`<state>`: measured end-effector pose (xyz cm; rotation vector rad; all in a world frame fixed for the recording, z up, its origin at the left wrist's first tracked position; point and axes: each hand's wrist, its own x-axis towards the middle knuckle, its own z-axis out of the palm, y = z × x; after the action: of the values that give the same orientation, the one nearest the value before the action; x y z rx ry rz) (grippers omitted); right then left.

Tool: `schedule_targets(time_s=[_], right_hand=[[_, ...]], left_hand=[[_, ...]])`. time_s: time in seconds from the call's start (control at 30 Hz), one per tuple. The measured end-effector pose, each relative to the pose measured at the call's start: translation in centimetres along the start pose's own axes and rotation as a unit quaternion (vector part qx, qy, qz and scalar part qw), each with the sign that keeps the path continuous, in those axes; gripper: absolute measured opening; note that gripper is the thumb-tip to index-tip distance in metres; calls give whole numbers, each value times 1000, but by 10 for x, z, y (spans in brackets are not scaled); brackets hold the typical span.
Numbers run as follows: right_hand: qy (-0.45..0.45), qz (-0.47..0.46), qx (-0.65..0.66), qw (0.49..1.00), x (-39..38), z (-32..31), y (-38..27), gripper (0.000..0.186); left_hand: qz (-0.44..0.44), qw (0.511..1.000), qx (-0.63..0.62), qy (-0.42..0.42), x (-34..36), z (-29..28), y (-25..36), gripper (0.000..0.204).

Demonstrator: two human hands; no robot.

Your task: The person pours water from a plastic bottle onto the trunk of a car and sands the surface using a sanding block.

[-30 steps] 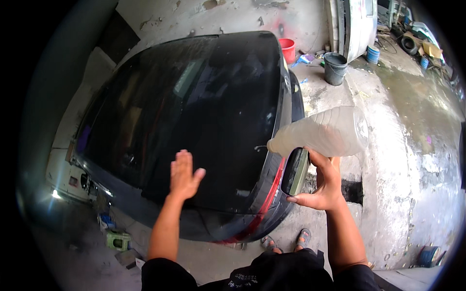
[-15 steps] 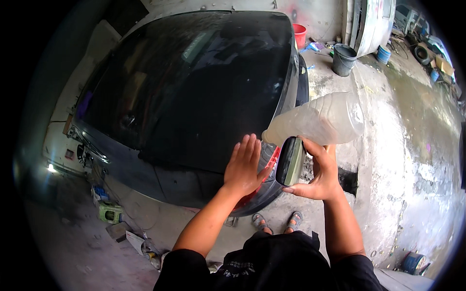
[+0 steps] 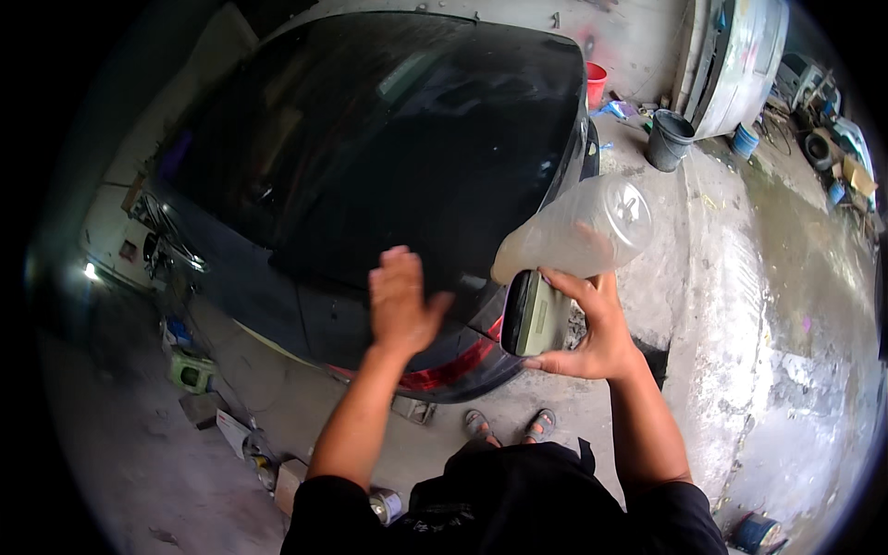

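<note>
My left hand (image 3: 403, 301) is open, fingers stretched out and a little blurred, at the rear edge of a dark car (image 3: 407, 176). Whether its palm touches the paint I cannot tell. My right hand (image 3: 592, 324) grips a green and black sanding block (image 3: 536, 316) between thumb and forefinger, near the car's rear corner. The same hand holds a translucent plastic bottle (image 3: 564, 227); some fingers show through its wall. The bottle lies tilted, its base up to the right and its narrower end toward the car. Below the hands runs a red taillight (image 3: 453, 368).
Beyond the car's right side stand a black bucket (image 3: 670, 141), a red bucket (image 3: 596, 85) and a blue pail (image 3: 745, 140). A green stool (image 3: 191, 372) and loose items lie on the left floor. A blue can (image 3: 757, 532) sits at lower right.
My left hand has swept left along the car's rear, away from the sanding block. The bottle has tipped, its base swinging left and toward me. The whole view has shifted slightly.
</note>
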<state>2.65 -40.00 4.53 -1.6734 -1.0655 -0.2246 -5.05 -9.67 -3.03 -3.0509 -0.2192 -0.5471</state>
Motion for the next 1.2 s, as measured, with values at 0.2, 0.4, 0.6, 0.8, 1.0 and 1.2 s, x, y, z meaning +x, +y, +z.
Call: schedule_targets(time_s=[0.2, 0.4, 0.6, 0.8, 1.0, 1.2], right_hand=[[-23, 3, -36, 999, 7, 0, -20, 92], [-128, 2, -59, 990, 30, 9, -56, 85], [-238, -24, -90, 967, 76, 58, -87, 82], [-194, 7, -162, 968, 90, 60, -83, 88], [-234, 167, -368, 884, 43, 84, -43, 69], [-238, 186, -419, 856, 33, 118, -22, 57]], left_hand=[[132, 983, -124, -41, -8, 0, 101, 74], [129, 882, -442, 101, -2, -14, 33, 91], [49, 604, -782, -148, 42, -71, 6, 73], [11, 562, -822, 97, 25, -28, -44, 62], [15, 558, -818, 139, 31, -9, -58, 43], [-27, 559, -811, 169, 35, -10, -58, 44]])
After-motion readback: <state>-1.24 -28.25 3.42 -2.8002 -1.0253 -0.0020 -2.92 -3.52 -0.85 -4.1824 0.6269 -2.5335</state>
